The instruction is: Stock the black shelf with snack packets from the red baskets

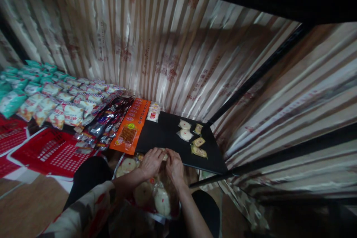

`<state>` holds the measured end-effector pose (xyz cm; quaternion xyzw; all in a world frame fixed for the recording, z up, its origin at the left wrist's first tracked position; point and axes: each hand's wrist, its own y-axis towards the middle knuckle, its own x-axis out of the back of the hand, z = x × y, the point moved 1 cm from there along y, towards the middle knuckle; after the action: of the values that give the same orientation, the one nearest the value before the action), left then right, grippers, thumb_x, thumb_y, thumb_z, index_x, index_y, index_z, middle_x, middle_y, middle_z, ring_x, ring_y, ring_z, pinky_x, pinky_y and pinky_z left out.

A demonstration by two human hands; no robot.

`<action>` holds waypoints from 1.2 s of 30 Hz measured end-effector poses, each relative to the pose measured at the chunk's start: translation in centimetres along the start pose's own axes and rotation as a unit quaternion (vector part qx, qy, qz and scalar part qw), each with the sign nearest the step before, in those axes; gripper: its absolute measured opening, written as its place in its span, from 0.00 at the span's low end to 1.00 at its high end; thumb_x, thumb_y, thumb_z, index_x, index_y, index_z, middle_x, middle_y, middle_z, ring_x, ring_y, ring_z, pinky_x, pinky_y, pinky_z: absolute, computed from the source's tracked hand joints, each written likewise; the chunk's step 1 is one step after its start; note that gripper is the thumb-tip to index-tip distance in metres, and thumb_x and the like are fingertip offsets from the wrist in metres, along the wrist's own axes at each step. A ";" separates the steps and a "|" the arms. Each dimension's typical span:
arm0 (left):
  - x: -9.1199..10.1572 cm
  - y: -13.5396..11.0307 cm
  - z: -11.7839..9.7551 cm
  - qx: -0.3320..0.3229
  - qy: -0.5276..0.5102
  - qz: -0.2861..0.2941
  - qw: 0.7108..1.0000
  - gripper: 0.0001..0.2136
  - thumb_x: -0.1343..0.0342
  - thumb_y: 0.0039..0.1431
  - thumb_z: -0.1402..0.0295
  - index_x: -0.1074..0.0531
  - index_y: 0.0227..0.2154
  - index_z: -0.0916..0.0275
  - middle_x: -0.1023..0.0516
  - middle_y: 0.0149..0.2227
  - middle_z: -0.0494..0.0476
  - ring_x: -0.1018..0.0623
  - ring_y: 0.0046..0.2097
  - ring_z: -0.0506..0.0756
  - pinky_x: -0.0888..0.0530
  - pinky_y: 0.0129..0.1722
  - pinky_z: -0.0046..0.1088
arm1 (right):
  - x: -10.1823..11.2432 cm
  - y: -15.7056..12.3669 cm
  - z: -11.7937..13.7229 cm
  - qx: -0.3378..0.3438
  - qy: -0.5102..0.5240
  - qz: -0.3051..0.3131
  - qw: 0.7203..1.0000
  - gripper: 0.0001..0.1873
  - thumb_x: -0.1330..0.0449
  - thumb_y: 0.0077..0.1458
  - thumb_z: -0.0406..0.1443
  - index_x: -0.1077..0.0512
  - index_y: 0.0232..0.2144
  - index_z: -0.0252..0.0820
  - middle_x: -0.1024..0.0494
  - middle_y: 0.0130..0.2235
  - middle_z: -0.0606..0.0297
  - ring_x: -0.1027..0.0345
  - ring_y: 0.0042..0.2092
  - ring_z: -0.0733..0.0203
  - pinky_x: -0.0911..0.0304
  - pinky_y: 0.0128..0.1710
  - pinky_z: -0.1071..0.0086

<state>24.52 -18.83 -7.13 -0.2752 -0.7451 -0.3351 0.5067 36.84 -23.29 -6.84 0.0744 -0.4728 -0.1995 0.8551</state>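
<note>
My left hand and my right hand are close together, fingers curled, at the front edge of the black shelf. Between their fingertips shows part of a small pale wrapped snack, mostly covered by the fingers. Below my hands, a basket holds round white wrapped cakes, partly hidden by my forearms. On the shelf to the right lie two round white wrapped cakes and several small yellow wrapped snacks.
Left of the shelf's middle is an orange snack packet, with a small white packet behind it. Further left lie dark packets and rows of white and green bags. Red baskets stand below. Black frame bars cross the right side.
</note>
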 end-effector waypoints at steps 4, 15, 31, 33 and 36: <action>0.9 0.1 0.3 0.039 -0.032 -0.016 0.999 0.14 0.57 0.61 0.73 0.34 0.48 0.64 0.27 0.45 0.59 0.30 0.47 0.58 0.33 0.48 0.36 | 0.5 0.7 0.6 -0.014 0.043 -0.032 0.998 0.20 0.54 0.57 0.38 0.26 0.42 0.35 0.24 0.44 0.52 0.33 0.47 0.54 0.39 0.51 0.59; 1.9 1.3 2.1 0.216 -0.253 -0.033 0.942 0.11 0.56 0.60 0.69 0.30 0.41 0.59 0.23 0.40 0.54 0.25 0.42 0.54 0.32 0.43 0.27 | 0.0 2.8 0.0 -0.189 0.315 -0.046 0.929 0.31 0.44 0.49 0.50 0.33 0.49 0.36 0.22 0.40 0.56 0.28 0.41 0.58 0.33 0.41 0.67; 1.3 2.5 4.0 0.368 -0.575 -0.080 0.726 0.06 0.52 0.57 0.74 0.29 0.33 0.65 0.25 0.29 0.52 0.26 0.30 0.48 0.31 0.27 0.19 | -3.3 5.1 -1.1 -0.285 0.415 -0.044 0.863 0.25 0.38 0.37 0.44 0.29 0.40 0.39 0.23 0.28 0.67 0.29 0.30 0.62 0.32 0.32 0.69; 1.4 2.7 4.0 0.378 -0.596 -0.088 0.703 0.06 0.52 0.58 0.74 0.30 0.32 0.65 0.25 0.29 0.52 0.25 0.30 0.48 0.30 0.27 0.19 | -3.5 5.3 -0.7 -0.311 0.430 -0.036 0.847 0.25 0.37 0.35 0.45 0.30 0.38 0.40 0.24 0.26 0.68 0.29 0.29 0.62 0.32 0.31 0.69; 1.3 3.1 4.1 0.395 -0.589 -0.098 0.698 0.06 0.53 0.58 0.74 0.30 0.32 0.65 0.25 0.29 0.53 0.25 0.30 0.48 0.29 0.27 0.19 | -3.8 5.5 0.0 -0.330 0.466 -0.021 0.820 0.23 0.35 0.32 0.44 0.30 0.33 0.41 0.24 0.25 0.69 0.30 0.27 0.63 0.33 0.30 0.70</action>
<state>24.02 -13.62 -6.35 -0.1164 -0.9780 0.1728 -0.0090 36.52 -16.75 -8.12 -0.1182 0.0783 -0.3032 0.9423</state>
